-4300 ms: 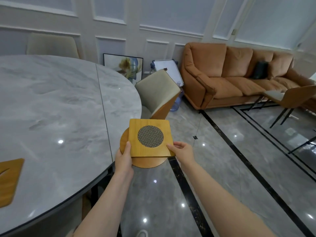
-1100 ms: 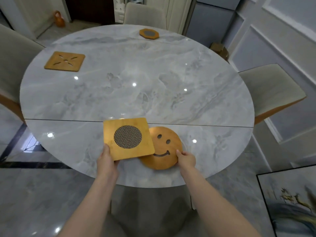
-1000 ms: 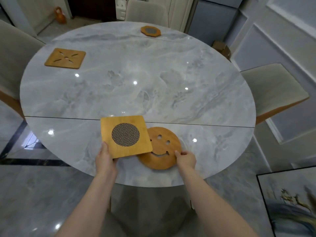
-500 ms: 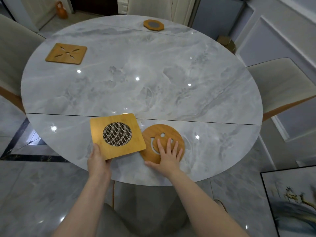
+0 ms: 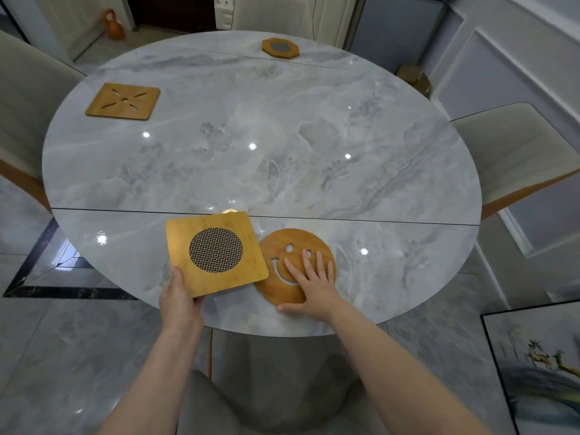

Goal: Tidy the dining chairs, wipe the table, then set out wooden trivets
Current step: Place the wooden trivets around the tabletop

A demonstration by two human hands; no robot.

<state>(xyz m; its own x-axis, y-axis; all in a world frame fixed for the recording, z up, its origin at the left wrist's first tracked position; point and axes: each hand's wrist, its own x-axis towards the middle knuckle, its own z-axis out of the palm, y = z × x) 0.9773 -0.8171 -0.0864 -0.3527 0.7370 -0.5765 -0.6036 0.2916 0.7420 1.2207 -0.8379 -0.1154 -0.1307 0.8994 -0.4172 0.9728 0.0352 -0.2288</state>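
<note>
A round grey marble table (image 5: 282,158) fills the head view. My left hand (image 5: 179,301) grips the near corner of a square wooden trivet with a round mesh centre (image 5: 216,252), held over the table's near edge. My right hand (image 5: 309,282) lies flat, fingers straight, on a round smiley-face trivet (image 5: 293,246) that rests on the table just right of the square one. A square trivet with petal cutouts (image 5: 123,101) lies at the far left. An octagonal trivet (image 5: 280,48) lies at the far edge.
Beige chairs stand at the left (image 5: 25,98), the right (image 5: 518,158) and the far side (image 5: 273,11); a grey seat (image 5: 213,403) is below me. A framed picture (image 5: 539,365) leans at the lower right. An orange jug (image 5: 113,26) stands on the floor far left.
I turned from the sofa side to face the table. The round trivet went from under the square one onto the table; my right hand went from pinching its edge to lying flat on it.
</note>
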